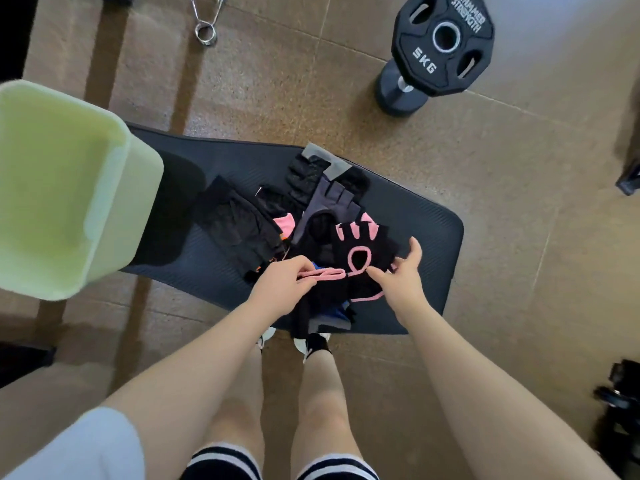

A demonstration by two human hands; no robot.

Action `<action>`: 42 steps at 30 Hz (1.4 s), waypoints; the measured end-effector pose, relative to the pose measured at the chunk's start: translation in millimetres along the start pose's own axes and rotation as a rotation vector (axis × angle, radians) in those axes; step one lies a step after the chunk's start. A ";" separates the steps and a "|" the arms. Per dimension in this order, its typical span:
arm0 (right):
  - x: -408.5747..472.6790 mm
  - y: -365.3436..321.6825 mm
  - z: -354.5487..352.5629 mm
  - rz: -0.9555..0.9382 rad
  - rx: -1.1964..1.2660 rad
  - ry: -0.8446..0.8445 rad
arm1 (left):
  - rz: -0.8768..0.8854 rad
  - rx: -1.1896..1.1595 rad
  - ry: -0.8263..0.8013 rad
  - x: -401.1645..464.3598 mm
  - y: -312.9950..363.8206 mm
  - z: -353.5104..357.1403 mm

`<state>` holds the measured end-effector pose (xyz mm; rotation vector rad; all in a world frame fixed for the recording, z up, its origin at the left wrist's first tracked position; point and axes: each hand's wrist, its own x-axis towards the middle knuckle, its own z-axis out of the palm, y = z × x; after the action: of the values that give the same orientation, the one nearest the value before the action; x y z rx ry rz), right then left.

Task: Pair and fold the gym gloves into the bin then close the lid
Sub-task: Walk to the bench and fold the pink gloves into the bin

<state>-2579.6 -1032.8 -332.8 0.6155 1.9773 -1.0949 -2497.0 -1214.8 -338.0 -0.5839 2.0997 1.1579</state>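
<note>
A black glove with pink trim lies on top of a pile of gym gloves on a dark mat. My left hand pinches its pink wrist strap at the near left. My right hand grips the glove's right edge, fingers spread over the cuff. Further back lie a grey glove, black mesh gloves and another pink-trimmed piece. Blue and grey gloves poke out under the held one. The pale green bin stands open at the left, on the mat's end. No lid is in view.
A black 5 kg weight plate leans on a dumbbell at the back right. A metal spring collar lies on the brown floor at the back. Dark equipment sits at the right edge. My shoes touch the mat's near edge.
</note>
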 end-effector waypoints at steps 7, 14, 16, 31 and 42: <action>24.6 26.4 8.8 0.048 -0.104 0.034 | 0.006 0.283 0.042 10.3 -7.2 58.4; 41.7 28.1 -1.3 0.023 0.048 0.113 | -0.084 0.373 0.177 33.0 -28.9 81.1; 45.4 21.8 -17.0 0.035 0.214 0.150 | -0.092 0.378 0.189 36.4 -28.7 84.5; -60.0 -54.6 -78.5 -0.097 0.402 -0.090 | 0.042 -0.154 0.046 -72.2 65.5 -58.2; -163.2 -167.7 -91.8 -0.583 -0.082 -0.379 | 0.037 -0.359 0.411 -123.1 104.4 -181.4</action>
<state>-2640.6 -1046.7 -89.4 -0.2284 1.8861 -1.3415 -2541.5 -1309.4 -118.9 -1.0267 2.2541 1.5586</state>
